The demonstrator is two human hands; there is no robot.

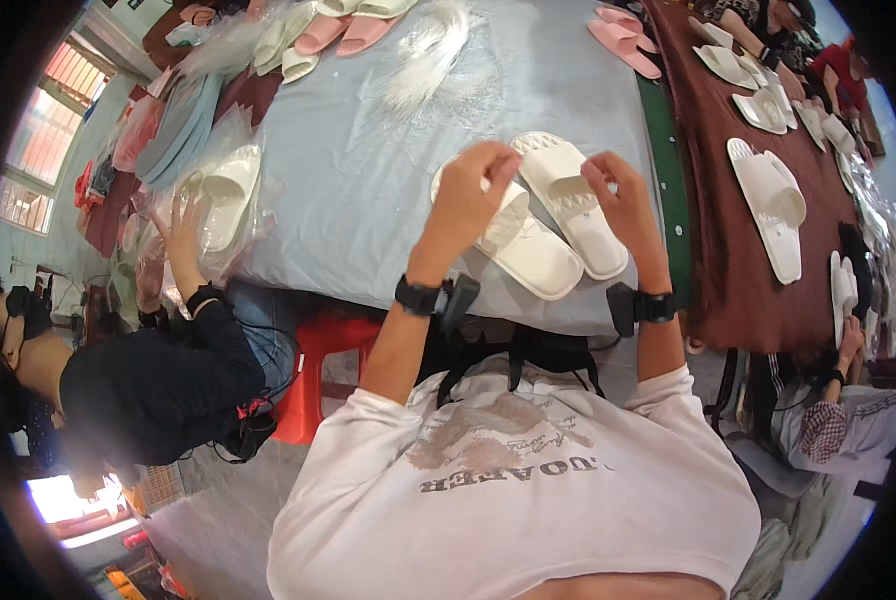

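Note:
A pair of white slide slippers lies side by side on the table in front of me, toes pointing away. Over the strap of the left slipper (530, 252) is my left hand (473, 192), its fingers drawn together in a pinch. My right hand (620, 198) is closed just beside the strap of the right slipper (580, 205), fingers curled toward the thumb. Whatever either hand pinches is too small or blurred to make out. Black bands with small devices sit on both my wrists.
A bundle of thin clear strands (430, 62) lies farther back on the grey-blue table cover (338, 200). Pink slippers (623, 42) sit at the far right. To my left a co-worker's hand (180, 240) touches a bagged white slipper (230, 200). A brown-covered table (718, 250) with white slippers stands right.

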